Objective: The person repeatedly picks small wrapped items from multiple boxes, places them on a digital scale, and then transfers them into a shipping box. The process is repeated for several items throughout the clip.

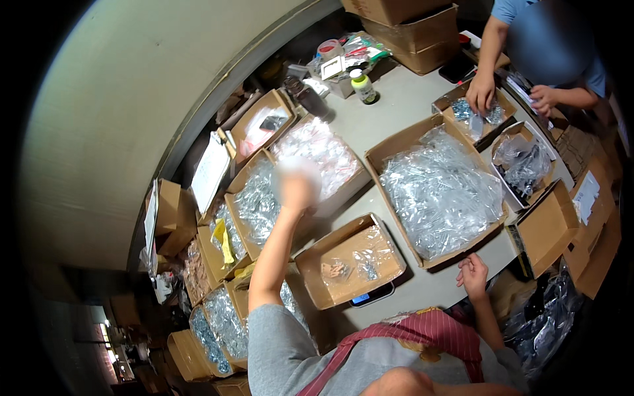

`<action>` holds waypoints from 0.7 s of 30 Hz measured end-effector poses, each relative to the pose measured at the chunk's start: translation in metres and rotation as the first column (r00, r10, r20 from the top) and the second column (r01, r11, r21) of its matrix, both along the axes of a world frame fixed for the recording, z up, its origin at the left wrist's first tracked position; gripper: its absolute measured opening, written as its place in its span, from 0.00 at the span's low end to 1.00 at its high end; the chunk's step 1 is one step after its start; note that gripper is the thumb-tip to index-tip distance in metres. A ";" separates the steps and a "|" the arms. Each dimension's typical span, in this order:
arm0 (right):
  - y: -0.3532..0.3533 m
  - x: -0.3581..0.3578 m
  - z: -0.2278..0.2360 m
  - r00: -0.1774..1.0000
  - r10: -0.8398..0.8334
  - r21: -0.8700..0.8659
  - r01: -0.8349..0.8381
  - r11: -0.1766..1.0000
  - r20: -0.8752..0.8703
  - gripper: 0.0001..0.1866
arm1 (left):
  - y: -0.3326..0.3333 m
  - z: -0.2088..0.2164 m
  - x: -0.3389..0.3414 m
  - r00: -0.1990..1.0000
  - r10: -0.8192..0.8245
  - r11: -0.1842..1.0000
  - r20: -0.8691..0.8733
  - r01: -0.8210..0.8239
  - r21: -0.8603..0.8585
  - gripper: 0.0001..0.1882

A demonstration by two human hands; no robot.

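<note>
See left hand (300,188) over clear bags (330,148) in the smaller box (347,190); cannot tell its grip (too blurry); see right hand (473,274) near the big box (401,142), loosely curled, maybe pinching nothing; likely light, soft, slippery; best held by an edge.

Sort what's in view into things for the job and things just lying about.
Likely the job's, judging by nearness to the hands:
packet box, by the blurred left hand
small cardboard tray holding packets
large box of clear bags, near the right hand

Apparently lying about:
yellow-green bottle
tape roll
dark bottle
</note>
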State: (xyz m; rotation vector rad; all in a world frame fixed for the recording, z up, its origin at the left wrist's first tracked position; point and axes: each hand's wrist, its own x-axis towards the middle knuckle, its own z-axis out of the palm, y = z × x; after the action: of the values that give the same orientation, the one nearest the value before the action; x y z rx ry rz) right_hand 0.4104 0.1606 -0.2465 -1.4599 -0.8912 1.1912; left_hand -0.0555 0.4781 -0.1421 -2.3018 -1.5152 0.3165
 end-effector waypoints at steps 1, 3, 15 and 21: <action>0.002 0.002 0.001 1.000 -0.012 0.011 0.012 1.000 0.015 0.04 | 0.009 -0.003 0.008 0.995 -0.065 0.998 0.076 0.063 0.023 0.16; 0.003 0.006 0.001 0.999 -0.026 0.024 0.025 0.999 0.038 0.04 | 0.009 0.001 0.026 0.942 -0.035 0.998 0.333 0.018 0.057 0.13; 0.006 0.008 -0.003 0.985 -0.047 0.079 0.034 0.996 0.165 0.07 | 0.011 0.009 0.034 0.525 0.325 0.896 0.787 0.096 -0.434 0.10; 0.005 0.007 0.003 0.983 -0.067 0.076 0.054 0.996 0.173 0.07 | 0.005 -0.008 0.035 0.631 0.214 0.949 0.745 0.047 -0.312 0.12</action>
State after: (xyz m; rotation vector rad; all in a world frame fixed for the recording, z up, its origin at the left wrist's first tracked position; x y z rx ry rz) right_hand 0.4178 0.1654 -0.2432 -1.5405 -0.9908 0.9879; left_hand -0.0205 0.4830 -0.1504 -2.8017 -2.0828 -0.5689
